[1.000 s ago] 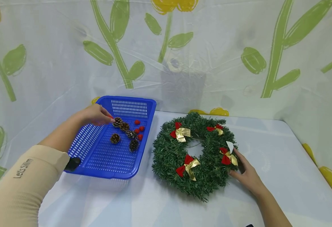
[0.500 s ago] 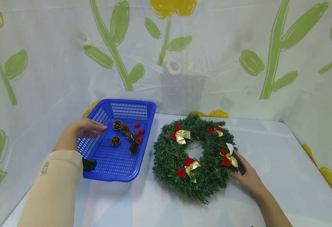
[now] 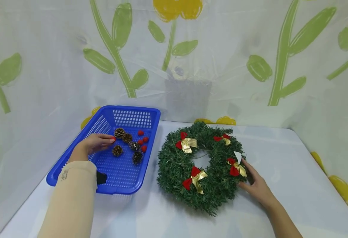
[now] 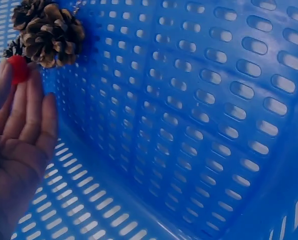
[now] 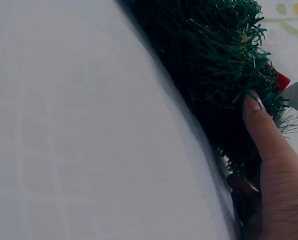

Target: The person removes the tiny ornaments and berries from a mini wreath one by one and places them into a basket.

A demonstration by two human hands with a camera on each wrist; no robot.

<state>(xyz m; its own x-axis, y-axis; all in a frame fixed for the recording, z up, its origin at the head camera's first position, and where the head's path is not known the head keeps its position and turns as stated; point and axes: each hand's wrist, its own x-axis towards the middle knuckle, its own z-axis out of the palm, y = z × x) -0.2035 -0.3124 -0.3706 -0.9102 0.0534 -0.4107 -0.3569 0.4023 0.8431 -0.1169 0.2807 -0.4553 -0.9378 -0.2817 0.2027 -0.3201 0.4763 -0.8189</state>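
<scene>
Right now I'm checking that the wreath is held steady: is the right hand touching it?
Touching. The right wrist view shows a finger of the right hand pressed into the green needles at the wreath's edge; the head view agrees.

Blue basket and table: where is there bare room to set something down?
Bare: the blue basket floor nearer the person, and the table right of the wreath. Crowded: the far basket end, with pine cones, red berries and the left hand.
</scene>
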